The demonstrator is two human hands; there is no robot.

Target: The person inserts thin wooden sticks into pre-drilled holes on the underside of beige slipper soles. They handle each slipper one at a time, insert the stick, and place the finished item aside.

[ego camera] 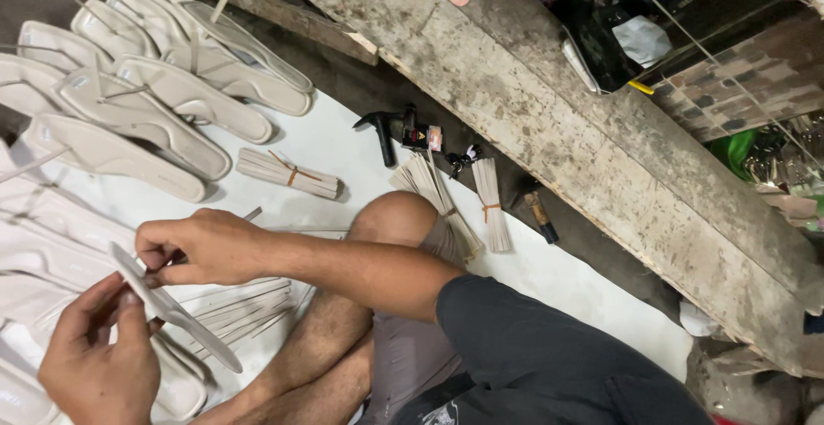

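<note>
Our left hand [94,361] and right hand [202,245] pinch one pale sole [176,313], its length running ten-to-four o'clock between them.

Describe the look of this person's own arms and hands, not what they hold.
Both hands are bare: left hand, right hand. No gloves, rings or watch show. The right forearm is bare up to a dark short sleeve. The left arm is out of view.

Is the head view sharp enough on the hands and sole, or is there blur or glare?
Head view: left hand, right hand and the sole are lit evenly, slightly soft; no glare on the white sheet; upper right corner is dark and cluttered.
</note>
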